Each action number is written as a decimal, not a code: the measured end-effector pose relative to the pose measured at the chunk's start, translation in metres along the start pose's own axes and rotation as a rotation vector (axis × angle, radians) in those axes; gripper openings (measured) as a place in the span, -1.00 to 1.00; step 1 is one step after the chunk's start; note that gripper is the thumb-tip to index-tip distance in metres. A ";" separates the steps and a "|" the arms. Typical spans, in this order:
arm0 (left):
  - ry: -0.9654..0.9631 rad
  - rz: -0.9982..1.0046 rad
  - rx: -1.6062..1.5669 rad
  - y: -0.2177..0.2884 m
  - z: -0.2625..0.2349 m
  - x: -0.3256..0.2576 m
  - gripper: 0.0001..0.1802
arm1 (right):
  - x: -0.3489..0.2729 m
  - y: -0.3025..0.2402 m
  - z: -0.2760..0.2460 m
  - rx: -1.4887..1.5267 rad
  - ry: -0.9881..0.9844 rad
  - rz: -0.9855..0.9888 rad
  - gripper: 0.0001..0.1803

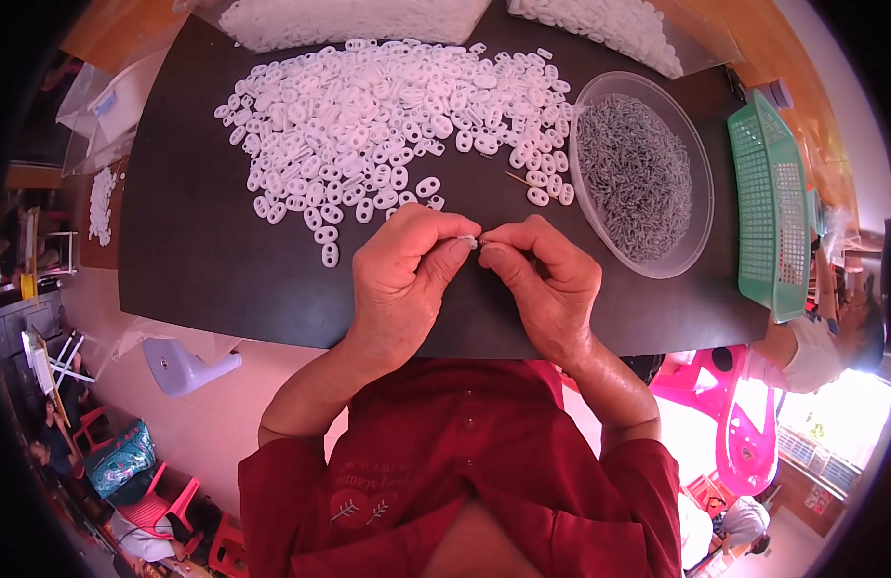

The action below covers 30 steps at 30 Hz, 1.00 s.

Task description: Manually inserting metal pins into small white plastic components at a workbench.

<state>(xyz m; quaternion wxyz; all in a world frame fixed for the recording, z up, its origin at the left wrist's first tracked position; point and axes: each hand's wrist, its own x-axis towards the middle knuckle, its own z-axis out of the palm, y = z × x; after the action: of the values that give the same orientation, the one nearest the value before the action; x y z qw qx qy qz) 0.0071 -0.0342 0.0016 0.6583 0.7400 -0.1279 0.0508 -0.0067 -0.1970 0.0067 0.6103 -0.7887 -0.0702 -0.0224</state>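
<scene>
My left hand [407,275] and my right hand [546,279] meet fingertip to fingertip above the near part of a black table [204,241]. My left hand pinches a small white plastic piece [472,243]. A thin small pin [484,238] is pinched in the fingertips of my right hand and touches the white piece. Just beyond my hands lies a wide heap of white oval plastic pieces [387,116] with two holes each. A clear round bowl [691,241] full of small grey metal parts [633,173] stands at the right.
A green plastic basket [768,207] stands on edge at the table's right end. Clear bags with more white pieces [349,19] lie at the far edge. A thin stick [518,178] rests by the heap. Another person [831,337] sits at the right, pink plastic stools [725,414] below.
</scene>
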 end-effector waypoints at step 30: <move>-0.062 0.177 0.310 0.001 0.000 0.005 -0.90 | 0.003 0.000 -0.004 -0.111 -0.025 -0.033 -0.94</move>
<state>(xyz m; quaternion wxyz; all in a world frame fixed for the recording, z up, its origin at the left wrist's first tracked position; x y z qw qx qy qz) 0.0112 -0.0352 0.0041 0.5250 0.8198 -0.2034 0.1051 -0.0037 -0.2007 0.0081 0.5645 -0.8202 -0.0896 -0.0265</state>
